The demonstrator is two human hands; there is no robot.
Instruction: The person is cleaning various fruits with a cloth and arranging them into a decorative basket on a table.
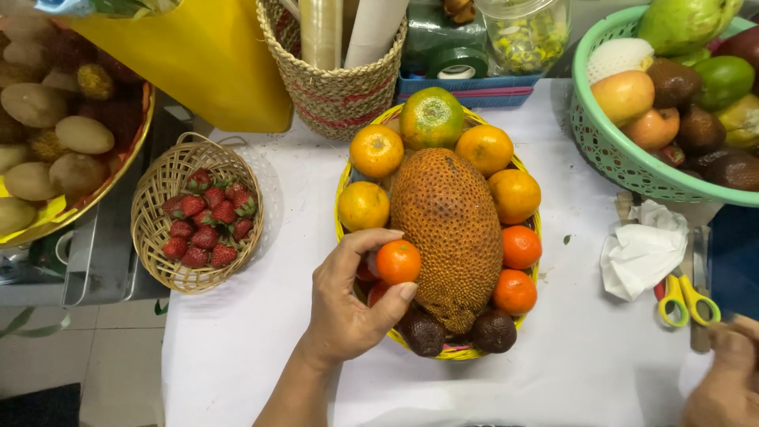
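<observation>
Orange fruit: your left hand (348, 304) pinches 1 small tangerine (398, 262) between thumb and fingertips, at the near-left edge of the yellow basket (341, 194).
Left hand: closed on that tangerine, palm down, wrist coming in from the bottom of the view.
Basket centre: 1 big bumpy brown-orange fruit (447, 229) lies lengthwise, touching the held tangerine's right side.
Ring of citrus: 7 more oranges circle it, with 1 green-orange one (431, 118) at the far end.
Near end: 2 dark brown fruits (458, 332) sit side by side.
Right hand: yours shows at the bottom right corner (727, 379), just beside the yellow-handled scissors (686, 299); you cannot tell whether it grips anything.
Left of basket: a small wicker bowl of strawberries (204, 225).
Far right: a green basket of mixed fruit (609, 150), with a crumpled white tissue (642, 249) below it.
</observation>
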